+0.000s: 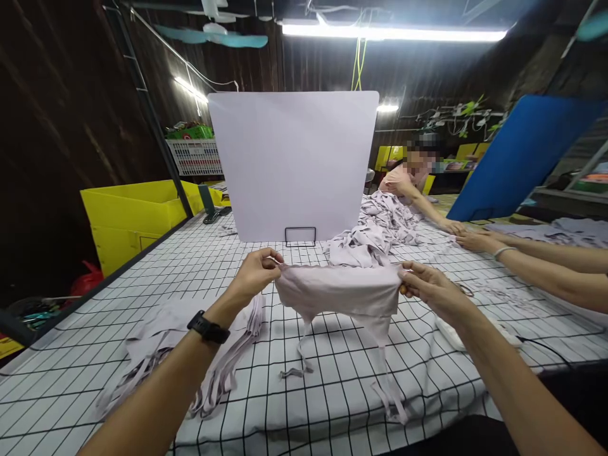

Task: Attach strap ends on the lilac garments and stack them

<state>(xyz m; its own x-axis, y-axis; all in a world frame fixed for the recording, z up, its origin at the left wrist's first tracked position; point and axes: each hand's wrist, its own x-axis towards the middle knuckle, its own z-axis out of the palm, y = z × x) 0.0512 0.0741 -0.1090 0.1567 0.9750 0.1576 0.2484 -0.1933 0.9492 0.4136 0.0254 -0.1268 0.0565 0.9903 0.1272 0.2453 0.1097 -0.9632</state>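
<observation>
Stretched between my two hands is a pale lilac-grey strappy garment [339, 291], held by the ends of its top edge. My left hand [259, 272], with a black watch on the wrist, pinches its left corner. The right corner is pinched by the fingers of my right hand [425, 285]. Two thin straps hang from the garment's lower edge and trail on the checked tablecloth [327, 392]. Beside my left forearm lies a stack of similar garments [232, 354], partly hidden by that arm.
A white board [294, 164] stands ahead, with a heaped garment pile [370, 234] to its right. A white device [451, 332] with a black cable lies by my right forearm. Other people's hands [468, 237] reach in at right. Yellow bins [133, 215] stand left; a blue board [517, 158] leans right.
</observation>
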